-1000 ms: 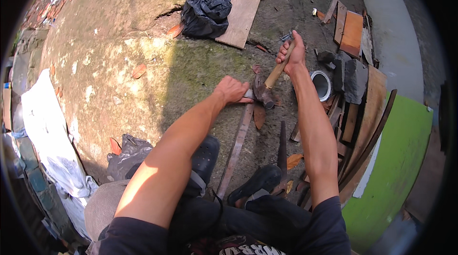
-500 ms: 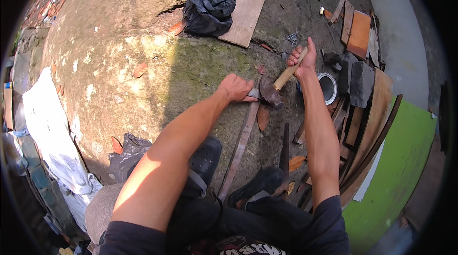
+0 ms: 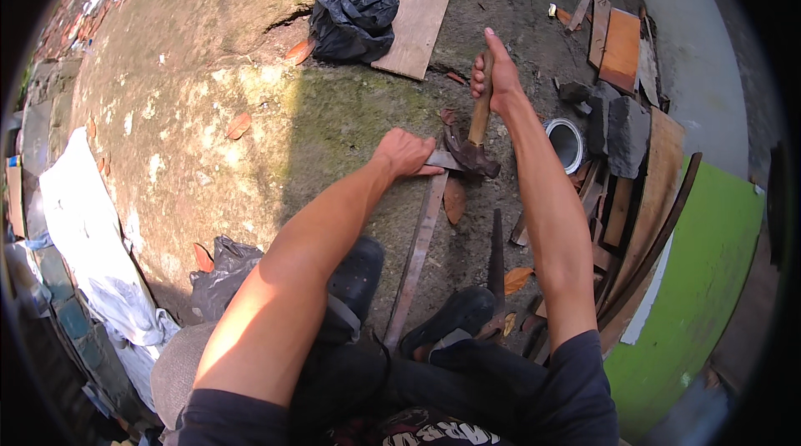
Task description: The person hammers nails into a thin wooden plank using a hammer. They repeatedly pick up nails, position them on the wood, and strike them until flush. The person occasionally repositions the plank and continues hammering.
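Observation:
My right hand point(image 3: 492, 79) is wrapped round the wooden handle of a claw hammer point(image 3: 478, 120). The handle stands almost upright, and the rusty head is low, beside the end of a short pale flat strip point(image 3: 445, 161). My left hand point(image 3: 405, 152) is closed on that strip, with finger and thumb at its near end. Whether hammer and strip touch, I cannot tell. A long narrow wooden strip point(image 3: 417, 258) runs from beneath the short one back towards my feet. Dry brown leaves point(image 3: 454, 200) lie beside it.
A handsaw blade point(image 3: 497, 250) lies by my right shoe. To the right are an open tin point(image 3: 566, 146), dark stone blocks point(image 3: 627, 137), stacked wood scraps and a green board point(image 3: 709, 279). Farther off are a black plastic bag point(image 3: 355, 16) and a plywood piece point(image 3: 420, 16).
My right hand has moved left and away from me, swinging the hammer handle more upright. My left hand keeps its hold on the short strip in nearly the same place.

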Demonstrator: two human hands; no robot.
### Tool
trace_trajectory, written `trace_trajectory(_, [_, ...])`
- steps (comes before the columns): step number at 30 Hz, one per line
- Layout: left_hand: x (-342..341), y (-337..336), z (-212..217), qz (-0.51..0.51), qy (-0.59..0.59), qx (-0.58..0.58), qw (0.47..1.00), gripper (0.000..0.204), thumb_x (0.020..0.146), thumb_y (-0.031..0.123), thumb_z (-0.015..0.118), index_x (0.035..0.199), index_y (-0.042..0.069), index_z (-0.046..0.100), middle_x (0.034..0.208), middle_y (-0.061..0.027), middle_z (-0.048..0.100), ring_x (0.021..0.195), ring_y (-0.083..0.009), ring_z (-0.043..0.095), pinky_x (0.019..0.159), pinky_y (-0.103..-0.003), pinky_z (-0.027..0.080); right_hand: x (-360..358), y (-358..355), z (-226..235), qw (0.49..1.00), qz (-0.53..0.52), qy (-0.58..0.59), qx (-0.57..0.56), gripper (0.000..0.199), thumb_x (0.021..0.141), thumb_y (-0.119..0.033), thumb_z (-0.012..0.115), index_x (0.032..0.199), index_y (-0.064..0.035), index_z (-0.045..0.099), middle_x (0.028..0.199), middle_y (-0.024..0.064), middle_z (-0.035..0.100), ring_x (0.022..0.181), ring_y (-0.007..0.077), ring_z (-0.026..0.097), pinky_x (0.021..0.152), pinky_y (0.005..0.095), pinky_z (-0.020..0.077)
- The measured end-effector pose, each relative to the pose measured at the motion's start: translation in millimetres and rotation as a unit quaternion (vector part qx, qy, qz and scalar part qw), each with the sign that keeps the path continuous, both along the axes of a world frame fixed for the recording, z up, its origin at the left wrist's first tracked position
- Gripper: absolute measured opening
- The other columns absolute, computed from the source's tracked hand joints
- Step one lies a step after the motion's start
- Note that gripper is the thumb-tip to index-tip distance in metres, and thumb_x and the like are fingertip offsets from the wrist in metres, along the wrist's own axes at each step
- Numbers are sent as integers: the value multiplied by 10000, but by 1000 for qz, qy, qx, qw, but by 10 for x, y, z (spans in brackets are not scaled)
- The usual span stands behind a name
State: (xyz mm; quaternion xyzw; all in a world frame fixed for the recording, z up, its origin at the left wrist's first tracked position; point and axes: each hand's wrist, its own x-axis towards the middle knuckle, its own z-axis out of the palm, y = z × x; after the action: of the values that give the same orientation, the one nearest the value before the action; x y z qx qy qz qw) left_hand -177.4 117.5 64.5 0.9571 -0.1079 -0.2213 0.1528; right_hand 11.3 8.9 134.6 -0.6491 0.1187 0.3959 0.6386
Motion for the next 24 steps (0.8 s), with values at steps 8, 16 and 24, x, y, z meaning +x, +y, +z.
trace_trajectory(8, [11,21,-83,-7,-24,-9,1000,716,872,761,450,973,64,580,745,-178,695,733,-367,699,651,-455,527,-126,51,2,992,-85,-85,-31,537,870,-607,599,701,-112,479,528,-2,422,419,156,427,443,343,380])
trace_trajectory(16, [50,15,-59,-24,-9,13,1000,708,876,751,459,981,60,577,742,-181,693,728,-366,699,660,-451,527,-335,17,88,974,-133,-183,-6,475,916,-467,585,694,-56,501,538,37,475,409,160,455,409,337,383])
trace_trajectory(24, [23,6,-63,2,-25,3,1000,714,857,757,481,981,63,595,759,-185,699,733,-362,703,660,-447,530,-484,40,118,956,-174,-236,-17,493,931,-431,604,654,-31,521,526,30,498,410,131,485,397,291,391])
